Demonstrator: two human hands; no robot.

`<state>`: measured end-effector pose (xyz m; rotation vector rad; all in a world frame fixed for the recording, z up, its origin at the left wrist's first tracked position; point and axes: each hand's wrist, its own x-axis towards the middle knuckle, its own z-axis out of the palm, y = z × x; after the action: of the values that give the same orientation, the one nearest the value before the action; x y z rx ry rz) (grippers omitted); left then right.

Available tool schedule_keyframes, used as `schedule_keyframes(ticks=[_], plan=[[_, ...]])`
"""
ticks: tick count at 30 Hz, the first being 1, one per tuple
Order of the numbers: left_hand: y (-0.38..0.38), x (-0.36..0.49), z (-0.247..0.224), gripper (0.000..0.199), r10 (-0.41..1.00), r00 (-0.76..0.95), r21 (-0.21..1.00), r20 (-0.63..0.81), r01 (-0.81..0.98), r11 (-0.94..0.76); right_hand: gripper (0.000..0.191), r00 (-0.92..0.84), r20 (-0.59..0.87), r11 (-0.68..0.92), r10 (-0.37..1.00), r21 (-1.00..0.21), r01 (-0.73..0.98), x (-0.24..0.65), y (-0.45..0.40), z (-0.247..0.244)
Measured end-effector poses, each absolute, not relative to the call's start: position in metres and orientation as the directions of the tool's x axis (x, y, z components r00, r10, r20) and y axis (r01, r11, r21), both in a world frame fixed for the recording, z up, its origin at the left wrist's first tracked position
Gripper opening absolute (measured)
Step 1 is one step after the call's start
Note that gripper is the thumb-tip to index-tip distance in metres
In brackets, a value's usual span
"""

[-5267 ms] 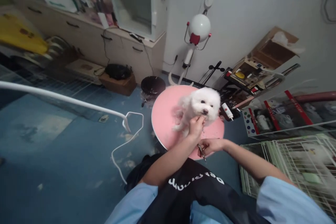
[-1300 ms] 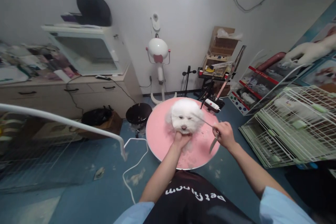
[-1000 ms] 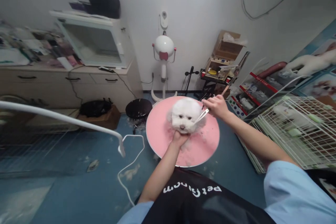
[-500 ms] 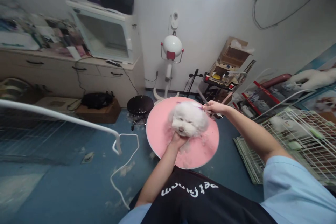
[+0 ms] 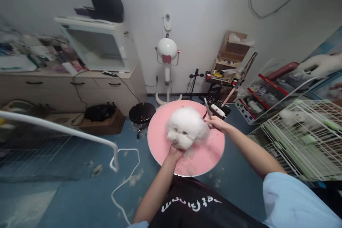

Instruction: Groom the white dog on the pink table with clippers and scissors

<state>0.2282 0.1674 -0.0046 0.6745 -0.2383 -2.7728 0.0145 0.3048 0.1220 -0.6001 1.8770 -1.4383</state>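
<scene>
A fluffy white dog [image 5: 188, 124] is on a round pink table [image 5: 157, 142], its head turned slightly left. My left hand [image 5: 175, 152] is cupped around its chin from below, the fingers partly hidden by fur. At the right side of the head, my right hand [image 5: 216, 123] is closed around a pair of scissors [image 5: 207, 108]. A long grey blade points up from the fist. A shorter dark tip shows beside the fur; whether it belongs to a second tool I cannot tell.
Loose fur clippings lie on the table and floor. A black stool [image 5: 141, 112] stands left of the table, a white stand dryer [image 5: 167, 48] behind it. A trolley [image 5: 221, 78] and wire cage [image 5: 315, 131] are to the right. A white metal bar [image 5: 66, 130] crosses at left.
The dog's head now faces more to the left, with my left hand still under its chin. My right hand has come slightly lower beside the head. The camera view has shifted.
</scene>
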Motion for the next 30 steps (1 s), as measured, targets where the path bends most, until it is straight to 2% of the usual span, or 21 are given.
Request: schedule_keyframes(ticks=[3, 6, 8, 10, 14, 19, 21, 23, 25, 26, 28, 30], plan=[[0.166, 0.232, -0.003, 0.020, -0.315, -0.818, 0.248, -0.481, 0.218, -0.944, 0.030, -0.722, -0.233, 0.190, -0.652, -0.971, 0.142, 0.015, 0.310, 0.104], [0.164, 0.236, -0.003, 0.020, -0.343, -0.773, 0.305, -0.534, 0.203, -0.931, 0.031, -0.680, -0.297, 0.283, -0.670, -0.950, 0.135, 0.014, 0.313, 0.086], [0.163, 0.239, -0.005, 0.019, -0.382, -0.747, 0.355, -0.544, 0.208, -0.912, 0.034, -0.648, -0.295, 0.257, -0.703, -0.954, 0.155, 0.014, 0.314, 0.077], [0.162, 0.242, -0.006, 0.017, -0.410, -0.733, 0.387, -0.543, 0.214, -0.897, 0.036, -0.685, -0.281, 0.221, -0.672, -0.959, 0.176, 0.015, 0.315, 0.070], [0.163, 0.246, -0.008, 0.015, -0.426, -0.726, 0.393, -0.539, 0.230, -0.890, 0.028, -0.661, -0.333, 0.282, -0.672, -0.941, 0.187, 0.022, 0.315, 0.063], [0.165, 0.251, -0.016, 0.012, -0.449, -0.729, 0.373, -0.516, 0.281, -0.884, 0.031, -0.720, -0.343, 0.168, -0.604, -0.937, 0.306, 0.037, 0.313, 0.055], [0.165, 0.254, -0.024, 0.011, -0.457, -0.741, 0.373, -0.492, 0.296, -0.880, 0.032, -0.698, -0.351, 0.169, -0.624, -0.933, 0.318, 0.046, 0.315, 0.047], [0.165, 0.256, -0.034, 0.011, -0.447, -0.775, 0.383, -0.447, 0.286, -0.879, 0.034, -0.720, -0.320, 0.086, -0.616, -0.936, 0.342, 0.054, 0.325, 0.039], [0.166, 0.257, -0.045, 0.012, -0.410, -0.822, 0.383, -0.395, 0.258, -0.887, 0.037, -0.835, -0.262, -0.016, -0.483, -0.951, 0.308, 0.060, 0.342, 0.032], [0.167, 0.257, -0.049, 0.011, -0.391, -0.841, 0.378, -0.375, 0.246, -0.892, 0.037, -0.895, -0.231, -0.007, -0.382, -0.968, 0.252, 0.064, 0.353, 0.030], [0.170, 0.254, -0.052, 0.010, -0.357, -0.854, 0.372, -0.378, 0.213, -0.903, 0.035, -0.972, -0.129, 0.149, -0.198, -0.984, 0.101, 0.080, 0.372, 0.029], [0.173, 0.250, -0.048, 0.010, -0.320, -0.840, 0.386, -0.439, 0.146, -0.911, 0.032, -0.990, 0.007, 0.346, -0.142, -0.937, -0.056, 0.110, 0.384, 0.031]])
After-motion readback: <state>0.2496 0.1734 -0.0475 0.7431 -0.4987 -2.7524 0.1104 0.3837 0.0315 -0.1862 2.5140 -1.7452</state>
